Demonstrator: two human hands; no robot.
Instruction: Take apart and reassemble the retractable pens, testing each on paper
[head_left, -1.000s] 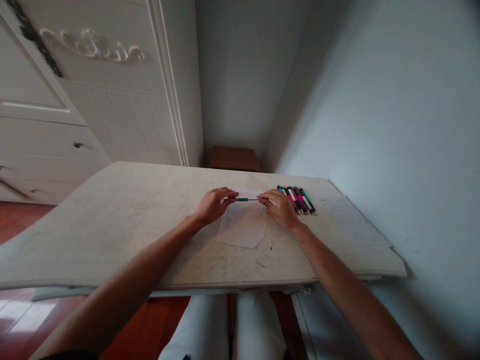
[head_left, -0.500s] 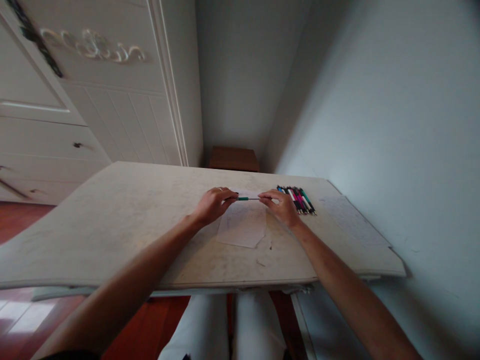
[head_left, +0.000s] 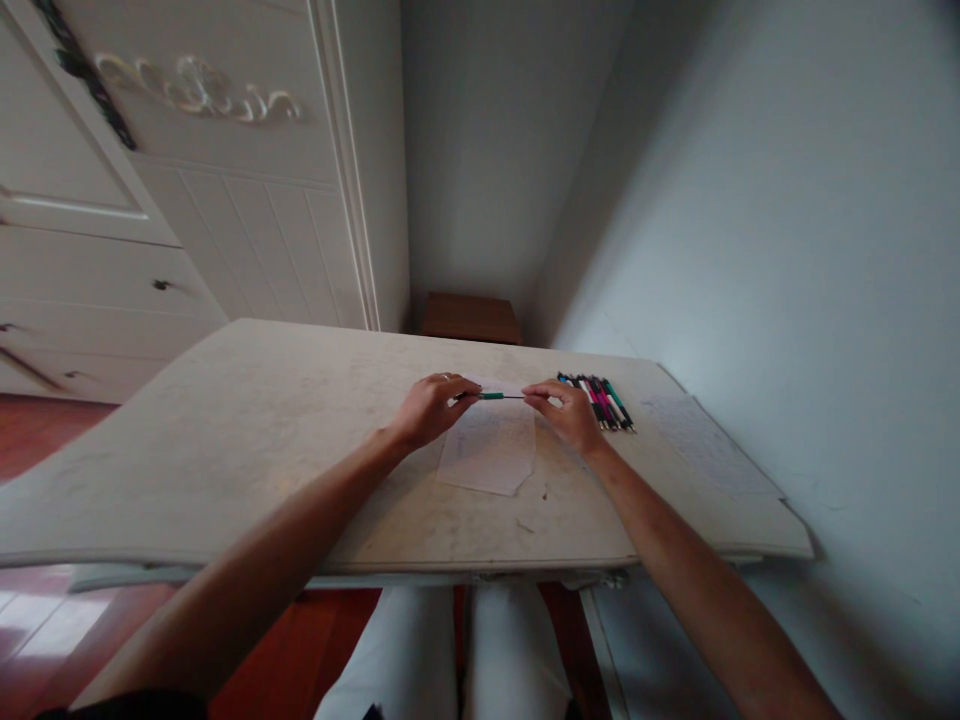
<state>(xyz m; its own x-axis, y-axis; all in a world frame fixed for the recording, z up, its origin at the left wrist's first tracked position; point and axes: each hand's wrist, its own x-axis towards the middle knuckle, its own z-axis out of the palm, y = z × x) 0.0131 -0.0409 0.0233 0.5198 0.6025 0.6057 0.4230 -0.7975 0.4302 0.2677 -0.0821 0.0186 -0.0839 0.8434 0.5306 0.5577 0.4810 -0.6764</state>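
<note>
Above a sheet of paper [head_left: 486,465], my left hand [head_left: 427,410] pinches a green pen barrel [head_left: 491,396], most of it hidden by the fingers. From the barrel's right end runs a thin dark pen refill [head_left: 514,398]. The fingertips of my right hand [head_left: 568,412] are closed on the refill's other end, so barrel and refill form one level line between the hands. Just right of that hand lies a row of several pens [head_left: 609,402] in black, white, pink and green, side by side; my right hand partly covers them.
The pale tabletop [head_left: 300,430] shows stains. A second written sheet [head_left: 701,440] lies along its right side, against the wall [head_left: 840,300]. Small dark bits are near the front edge. Behind the table stand a brown box [head_left: 471,316] and a white cabinet [head_left: 270,230].
The view has shifted slightly. Both hands keep their pinch on the barrel and the refill, with almost no visible movement between them.
</note>
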